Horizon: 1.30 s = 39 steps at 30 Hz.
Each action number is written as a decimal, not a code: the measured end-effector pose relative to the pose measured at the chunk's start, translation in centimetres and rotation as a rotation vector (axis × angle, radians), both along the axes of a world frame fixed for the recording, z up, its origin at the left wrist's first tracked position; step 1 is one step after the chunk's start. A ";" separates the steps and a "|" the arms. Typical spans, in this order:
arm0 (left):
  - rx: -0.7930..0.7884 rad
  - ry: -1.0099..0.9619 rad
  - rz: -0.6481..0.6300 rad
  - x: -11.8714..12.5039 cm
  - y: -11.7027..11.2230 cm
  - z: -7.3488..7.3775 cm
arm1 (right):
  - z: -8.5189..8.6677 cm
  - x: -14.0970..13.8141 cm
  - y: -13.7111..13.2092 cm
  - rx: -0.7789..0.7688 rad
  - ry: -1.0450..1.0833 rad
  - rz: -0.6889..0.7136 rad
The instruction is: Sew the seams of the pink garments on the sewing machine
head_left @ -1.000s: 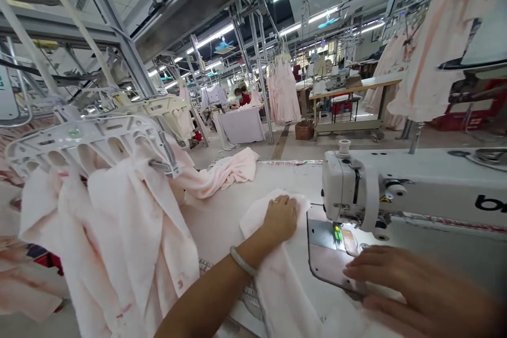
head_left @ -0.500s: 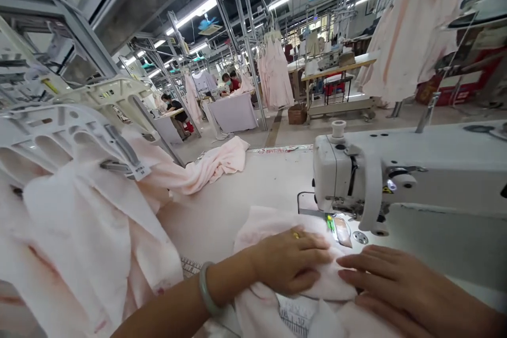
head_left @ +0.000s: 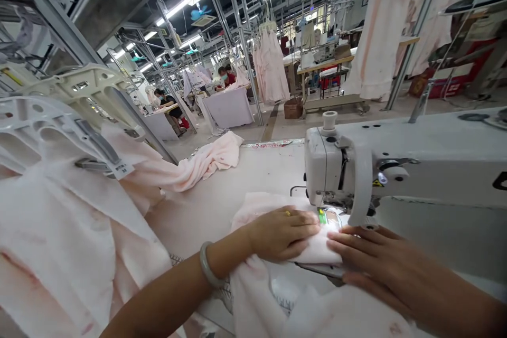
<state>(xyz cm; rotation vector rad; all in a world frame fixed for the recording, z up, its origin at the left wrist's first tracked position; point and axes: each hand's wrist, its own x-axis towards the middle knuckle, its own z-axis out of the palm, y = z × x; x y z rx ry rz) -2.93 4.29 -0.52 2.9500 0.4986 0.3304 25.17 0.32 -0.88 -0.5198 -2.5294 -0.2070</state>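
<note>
A white industrial sewing machine head (head_left: 336,169) stands at the right of the table, with its presser foot area (head_left: 328,216) just beyond my fingers. A folded pale pink fabric piece (head_left: 317,248) lies under both hands and reaches the foot. My left hand (head_left: 283,232), with a pale bangle on its wrist, presses the fabric flat just left of the needle area. My right hand (head_left: 376,264) lies on the fabric's right side, fingertips close to the foot. The needle is hidden by the machine and the fabric.
Pale pink garments hang from a white plastic hanger rack (head_left: 39,132) at the left, close to my left arm. A loose pink garment (head_left: 206,163) lies on the white sewing table (head_left: 261,169). Co-workers sit at distant stations among hanging garments.
Both hands have moved toward the machine, bringing the pink fabric from the table's middle up to the presser foot. The view has also tilted and shifted slightly.
</note>
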 end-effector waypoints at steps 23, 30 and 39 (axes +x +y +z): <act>-0.047 0.171 0.351 2.2 -2.1 2.2 | -2.0 1.4 0.8 -0.106 0.006 -0.099; 0.002 0.057 0.278 1.3 -0.5 -0.3 | -2.4 1.7 1.1 -0.086 0.040 -0.107; 0.072 0.022 0.054 1.5 1.0 0.0 | -2.8 2.0 1.7 -0.107 0.054 -0.158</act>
